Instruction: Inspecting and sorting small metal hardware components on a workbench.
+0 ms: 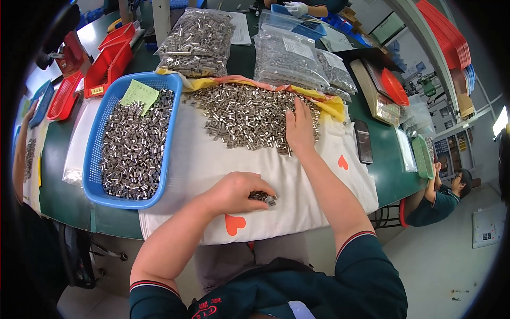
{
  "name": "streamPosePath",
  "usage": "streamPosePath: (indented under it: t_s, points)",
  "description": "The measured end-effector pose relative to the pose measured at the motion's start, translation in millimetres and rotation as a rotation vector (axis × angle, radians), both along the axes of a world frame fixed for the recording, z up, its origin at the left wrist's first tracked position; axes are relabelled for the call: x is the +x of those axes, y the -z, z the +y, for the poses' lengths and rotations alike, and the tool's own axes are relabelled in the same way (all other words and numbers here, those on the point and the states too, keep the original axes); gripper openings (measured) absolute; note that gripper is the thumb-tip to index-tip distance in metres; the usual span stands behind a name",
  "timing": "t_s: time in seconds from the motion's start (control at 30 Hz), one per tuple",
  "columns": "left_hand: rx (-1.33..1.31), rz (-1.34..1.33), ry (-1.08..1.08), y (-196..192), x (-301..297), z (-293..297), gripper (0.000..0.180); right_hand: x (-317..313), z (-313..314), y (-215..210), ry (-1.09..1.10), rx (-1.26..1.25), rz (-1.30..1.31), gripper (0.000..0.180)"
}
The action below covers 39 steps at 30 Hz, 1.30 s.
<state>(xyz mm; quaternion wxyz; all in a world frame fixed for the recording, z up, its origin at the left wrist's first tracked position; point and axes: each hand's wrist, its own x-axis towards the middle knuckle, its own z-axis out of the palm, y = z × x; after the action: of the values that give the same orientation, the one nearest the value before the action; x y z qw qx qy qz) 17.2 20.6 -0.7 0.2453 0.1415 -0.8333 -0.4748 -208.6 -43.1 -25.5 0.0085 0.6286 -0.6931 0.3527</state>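
Note:
A broad pile of small silvery metal sleeves lies on a white cloth with orange hearts. My left hand is curled around a small clump of metal sleeves near the cloth's front edge. At the pile's right side rests my right hand, its fingers stretched out against the sleeves. To the left stands a blue perforated basket full of similar sleeves, with a yellow-green paper slip on top.
Bulging clear bags of metal parts stand behind the pile. A dark phone and a scale are to the right. Red bins sit at the far left. Co-workers sit nearby, one person at the right.

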Motion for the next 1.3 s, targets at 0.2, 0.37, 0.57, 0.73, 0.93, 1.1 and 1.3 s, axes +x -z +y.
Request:
streamPosePath:
  t_s: [0.2, 0.37, 0.57, 0.73, 0.93, 1.1, 1.3]
  points:
    - [0.02, -0.01, 0.014, 0, 1, -1, 0.027, 37, -14, -9, -0.162, -0.077, 0.118, 0.045]
    - [0.021, -0.02, 0.007, 0, -2, -1, 0.026, 72, -16, -27, -0.493, -0.18, 0.227, 0.042]
    - [-0.029, 0.036, 0.018, 7, -4, 0, 0.027, 123, -20, -18, -0.762, -0.153, 0.313, 0.025]
    - [-0.036, 0.048, 0.015, 9, -4, 2, 0.028, 101, -25, -19, -0.722, -0.172, 0.367, 0.013]
    - [0.027, 0.004, 0.049, -1, 0, 1, 0.028, 56, -31, -21, -0.601, -0.243, 0.32, 0.01]
    - [0.1, -0.053, 0.069, -8, -2, 1, 0.028, 23, -35, -25, -0.506, -0.245, 0.261, 0.011]
    - [0.154, -0.035, 0.052, -8, 1, 3, 0.028, 18, 13, -47, -0.423, -0.157, 0.079, 0.014]
